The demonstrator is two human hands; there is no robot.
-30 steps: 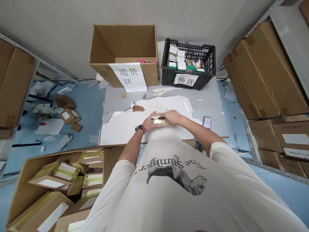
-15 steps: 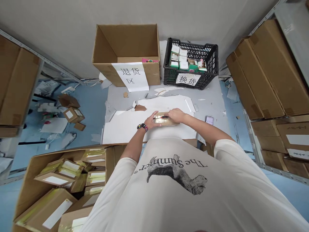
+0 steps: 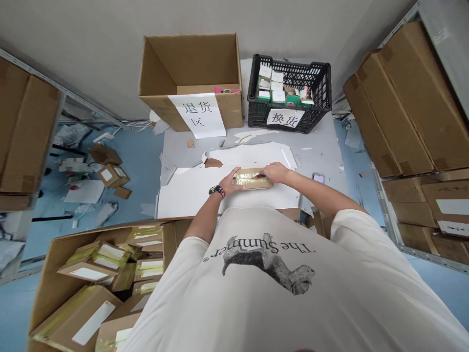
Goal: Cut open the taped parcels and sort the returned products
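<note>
A small cardboard box [image 3: 252, 183] with shiny tape along its top lies on the white sheet in front of me. My left hand [image 3: 229, 183] grips its left end, thumb on the near side and fingers at the far edge. My right hand [image 3: 277, 172] is closed around a box cutter [image 3: 260, 175], dark with a bit of red, whose tip is over the taped top. The blade itself is too small to make out.
Behind stand an open carton [image 3: 190, 63] with a paper sign and a black crate [image 3: 311, 105] of small boxes. A large carton [image 3: 44, 288] full of parcels is at lower left. A phone [image 3: 318, 178] lies right; stacked cartons [image 3: 403, 98] rise beyond.
My right hand has drawn the box cutter rightward along the taped top, toward the box's right end. My left hand keeps its hold on the left end.
</note>
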